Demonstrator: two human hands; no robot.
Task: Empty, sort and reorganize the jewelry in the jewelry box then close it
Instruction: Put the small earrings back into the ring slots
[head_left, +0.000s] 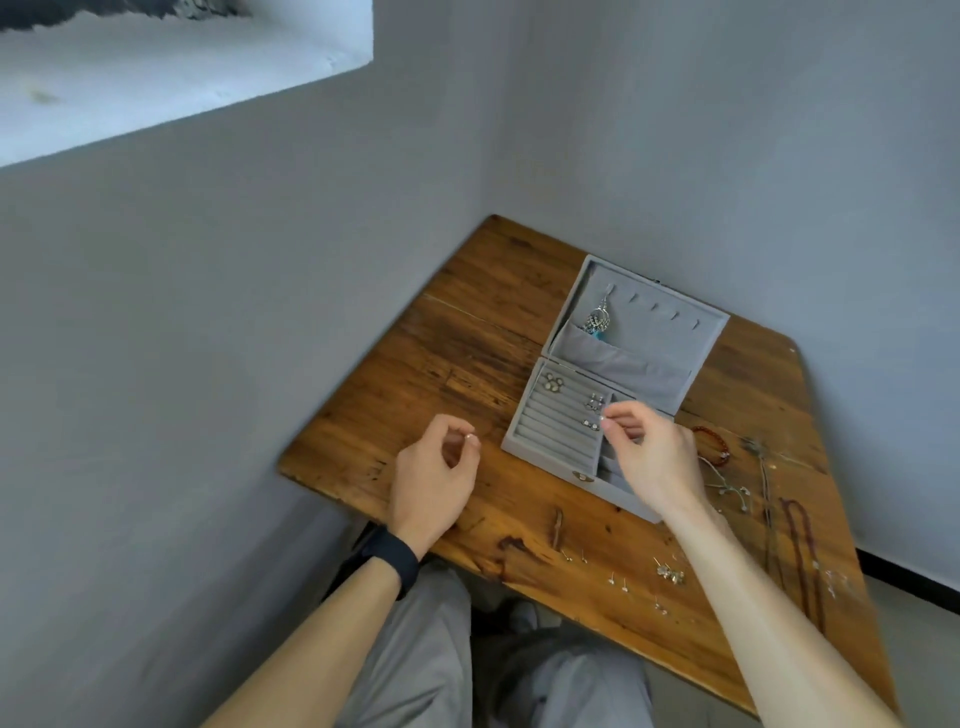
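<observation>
Jewelry box (613, 395) open near desk (415, 374) far edge; left hand (434, 483) and right hand (652, 452) each pinched on a tiny stud: risk of dropping through loose grip.

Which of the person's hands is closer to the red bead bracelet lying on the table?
The right hand: it sits just left of the bracelet. The left hand hovers beyond the jewelry box.

Over the open grey velvet jewelry box (618, 384) on the worn wooden surface (447, 364), both hands (652, 452) (434, 480) pinch tiny studs.
</observation>
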